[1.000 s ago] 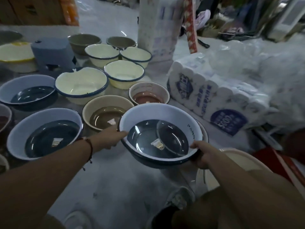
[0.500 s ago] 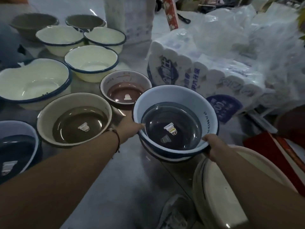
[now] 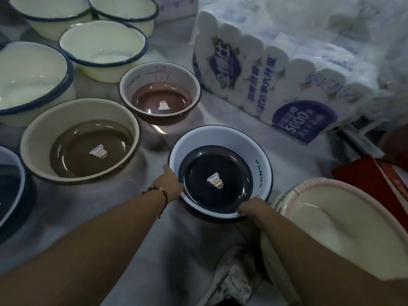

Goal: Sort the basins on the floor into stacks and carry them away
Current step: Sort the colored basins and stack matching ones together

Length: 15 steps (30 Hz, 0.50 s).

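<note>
Enamel, pale blue with a navy floor, makes up the basin (image 3: 220, 173) that both hands are gripping; it is the landmark for everything else. The left hand (image 3: 171, 184) grips its near-left rim, fingers curled over the edge, a bead bracelet (image 3: 154, 189) on the wrist. The right hand (image 3: 250, 206) holds the near-right rim, curled round it in the same way. Under this basin a second rim shows along the near edge, so it appears to be nested in another of the same kind, the pair low over the floor (image 3: 231, 120); whether the lower one rests on the floor cannot be told.

Beyond and to the left of the held basin sits a small brown-floored basin (image 3: 160, 96). Further left lies a larger tan basin (image 3: 81, 140), and beyond those several cream basins with dark rims (image 3: 102, 48). To the right beyond stands a wrapped pack of paper rolls (image 3: 265, 85); a cream plastic tub (image 3: 344, 219) is just beside the basin on its near right.

The step in hand looks like stacking matching blue basins. Next, the pair probably needs seating squarely before another like basin is fetched from the left. Enamel chips and clatters, so an even grip matters.
</note>
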{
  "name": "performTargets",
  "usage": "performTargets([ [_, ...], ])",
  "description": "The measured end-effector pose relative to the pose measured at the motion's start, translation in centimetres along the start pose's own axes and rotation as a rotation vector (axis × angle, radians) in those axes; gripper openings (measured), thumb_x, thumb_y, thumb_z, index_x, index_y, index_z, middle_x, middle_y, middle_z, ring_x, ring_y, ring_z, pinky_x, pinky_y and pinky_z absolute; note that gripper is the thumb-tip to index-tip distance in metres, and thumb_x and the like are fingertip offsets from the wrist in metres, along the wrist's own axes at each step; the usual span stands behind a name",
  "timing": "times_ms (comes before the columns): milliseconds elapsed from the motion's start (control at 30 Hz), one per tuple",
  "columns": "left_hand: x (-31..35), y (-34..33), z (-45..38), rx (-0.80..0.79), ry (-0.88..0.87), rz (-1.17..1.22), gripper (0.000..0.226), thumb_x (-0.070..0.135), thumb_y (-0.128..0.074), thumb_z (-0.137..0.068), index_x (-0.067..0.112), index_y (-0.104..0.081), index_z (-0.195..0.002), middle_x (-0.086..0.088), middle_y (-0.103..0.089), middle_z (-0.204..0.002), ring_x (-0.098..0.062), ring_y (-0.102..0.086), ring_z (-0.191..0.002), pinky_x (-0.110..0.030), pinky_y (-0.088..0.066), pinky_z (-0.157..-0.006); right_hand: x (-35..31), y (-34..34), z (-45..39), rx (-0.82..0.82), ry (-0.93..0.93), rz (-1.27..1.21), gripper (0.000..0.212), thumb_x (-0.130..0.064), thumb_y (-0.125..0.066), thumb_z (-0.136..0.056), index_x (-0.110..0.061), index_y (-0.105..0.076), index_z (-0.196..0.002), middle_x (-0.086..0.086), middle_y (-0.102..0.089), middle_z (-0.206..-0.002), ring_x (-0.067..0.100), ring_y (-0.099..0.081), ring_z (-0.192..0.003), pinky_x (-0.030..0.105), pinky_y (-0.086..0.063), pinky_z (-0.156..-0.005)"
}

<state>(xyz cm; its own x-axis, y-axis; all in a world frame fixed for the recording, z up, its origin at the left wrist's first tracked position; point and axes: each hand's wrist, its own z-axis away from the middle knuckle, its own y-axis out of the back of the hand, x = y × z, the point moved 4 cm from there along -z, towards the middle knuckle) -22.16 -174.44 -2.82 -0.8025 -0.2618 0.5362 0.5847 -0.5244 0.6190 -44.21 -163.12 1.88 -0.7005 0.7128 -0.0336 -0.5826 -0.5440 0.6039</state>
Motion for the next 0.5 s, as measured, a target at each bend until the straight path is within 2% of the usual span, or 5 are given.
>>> performTargets([
  [100,-2.1,0.6,0.5,-0.033,0.037,-0.064,0.086,0.027,-0.069,-0.087,0.012,-0.012,-0.150,-0.015,-0.058,-0.120,-0.032,-0.061,-0.103,-0.044,-0.054,-0.089,-1.3,-0.8,1.1,-0.089,0.084,0.144,0.043,-0.022,-0.042,-0.102,-0.004,-0.044,-0.141,0.013,-0.045,-0.145,0.026,-0.042,-0.134,0.030,-0.034,-0.110],
  [200,-3.5,2.4,1.0,-0.079,-0.066,-0.272,0.077,0.040,-0.069,-0.084,0.016,-0.028,-0.144,-0.007,-0.057,-0.128,-0.026,-0.060,-0.108,-0.043,-0.053,-0.093,-1.6,-1.3,2.2,-0.110,0.143,0.261,0.043,-0.023,-0.042,-0.102,-0.007,-0.044,-0.142,0.011,-0.046,-0.144,0.023,-0.045,-0.131,0.026,-0.036,-0.105],
  [333,-2.3,6.9,3.9,-0.045,-0.226,-0.645,0.053,0.048,-0.050,-0.095,0.019,-0.041,-0.139,-0.008,-0.057,-0.133,-0.028,-0.058,-0.117,-0.038,-0.048,-0.094,-2.5,-0.7,3.1,0.139,0.255,0.219,0.049,-0.031,-0.053,-0.091,-0.011,-0.050,-0.135,0.012,-0.054,-0.130,0.027,-0.055,-0.116,0.036,-0.048,-0.099],
  [400,-1.8,9.5,5.3,0.028,-0.261,-0.699,0.053,0.048,-0.047,-0.096,0.017,-0.041,-0.139,-0.011,-0.053,-0.136,-0.031,-0.056,-0.119,-0.040,-0.048,-0.095,-4.3,0.3,5.4,0.263,0.390,0.266,0.062,-0.040,-0.054,-0.089,-0.017,-0.036,-0.145,0.012,-0.040,-0.144,0.031,-0.044,-0.128,0.043,-0.041,-0.106],
  [500,-1.9,13.3,8.7,0.107,-0.321,-0.724,0.057,0.049,-0.047,-0.094,0.022,-0.037,-0.143,-0.010,-0.050,-0.138,-0.032,-0.053,-0.122,-0.042,-0.045,-0.097,-7.4,1.2,9.6,0.384,0.591,0.454,0.073,-0.048,-0.048,-0.093,-0.023,-0.016,-0.154,0.008,-0.016,-0.160,0.032,-0.018,-0.145,0.046,-0.024,-0.116],
])
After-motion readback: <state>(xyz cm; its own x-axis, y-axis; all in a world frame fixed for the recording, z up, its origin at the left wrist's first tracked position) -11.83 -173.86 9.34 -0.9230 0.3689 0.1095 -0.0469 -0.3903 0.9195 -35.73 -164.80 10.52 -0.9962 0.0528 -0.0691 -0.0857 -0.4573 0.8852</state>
